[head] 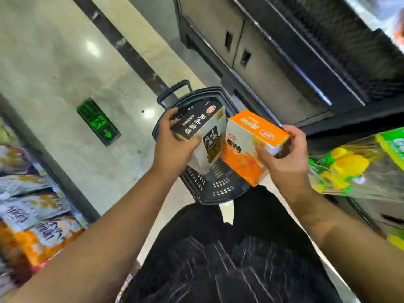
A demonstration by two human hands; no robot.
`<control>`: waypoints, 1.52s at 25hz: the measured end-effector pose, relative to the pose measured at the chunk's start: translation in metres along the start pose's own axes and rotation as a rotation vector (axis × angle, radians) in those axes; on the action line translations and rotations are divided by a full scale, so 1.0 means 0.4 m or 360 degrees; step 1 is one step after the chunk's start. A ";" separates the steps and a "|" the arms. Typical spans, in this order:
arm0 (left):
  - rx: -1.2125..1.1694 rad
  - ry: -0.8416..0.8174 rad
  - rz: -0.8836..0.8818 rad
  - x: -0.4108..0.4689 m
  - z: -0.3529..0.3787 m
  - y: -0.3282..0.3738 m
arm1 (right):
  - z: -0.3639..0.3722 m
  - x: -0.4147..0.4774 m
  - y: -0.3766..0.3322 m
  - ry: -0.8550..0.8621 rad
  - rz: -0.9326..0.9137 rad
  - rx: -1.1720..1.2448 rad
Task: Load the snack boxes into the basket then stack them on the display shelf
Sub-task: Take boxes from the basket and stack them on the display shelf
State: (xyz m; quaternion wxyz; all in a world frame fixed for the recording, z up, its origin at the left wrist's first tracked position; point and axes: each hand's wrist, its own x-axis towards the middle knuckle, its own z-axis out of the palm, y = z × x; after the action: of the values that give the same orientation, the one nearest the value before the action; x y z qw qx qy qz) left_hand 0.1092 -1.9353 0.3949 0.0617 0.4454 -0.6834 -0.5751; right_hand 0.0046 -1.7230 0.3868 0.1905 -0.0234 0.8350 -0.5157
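shop | shopping basket (220, 189) on floor | packaged snacks (32, 215) on shelves

Both bare arms reach forward and draw together in front of the body, the left forearm (105, 235) and the right forearm (349, 237) each angling inward. The left grip (175, 142) is curled round the black box (196, 122), thumb on its near face. The right grip (286, 159) clasps the orange box (247, 136), fingers wrapped over its right end.
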 end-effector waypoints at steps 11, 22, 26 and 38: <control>-0.0098 -0.0447 0.0376 -0.262 0.052 0.405 | -0.421 -0.220 -0.187 0.0230 -0.0080 0.0610; -0.0226 -0.0964 0.0522 -0.645 0.432 0.582 | -0.998 -0.473 -0.074 0.0480 0.0006 0.1197; -0.0183 -0.1170 0.0528 -0.748 0.594 0.625 | -1.169 -0.560 -0.016 0.0572 -0.0012 0.1277; -0.0077 -0.1610 0.0844 -0.831 1.022 0.838 | -1.364 -0.697 0.114 0.0998 0.0071 0.1457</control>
State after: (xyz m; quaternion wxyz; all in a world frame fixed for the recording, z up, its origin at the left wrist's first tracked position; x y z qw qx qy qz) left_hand -0.1168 -1.4299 0.6837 -0.1207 -0.0737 -0.7029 -0.6971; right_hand 0.0833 -1.1711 0.6449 -0.0655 0.2340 0.5427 -0.8040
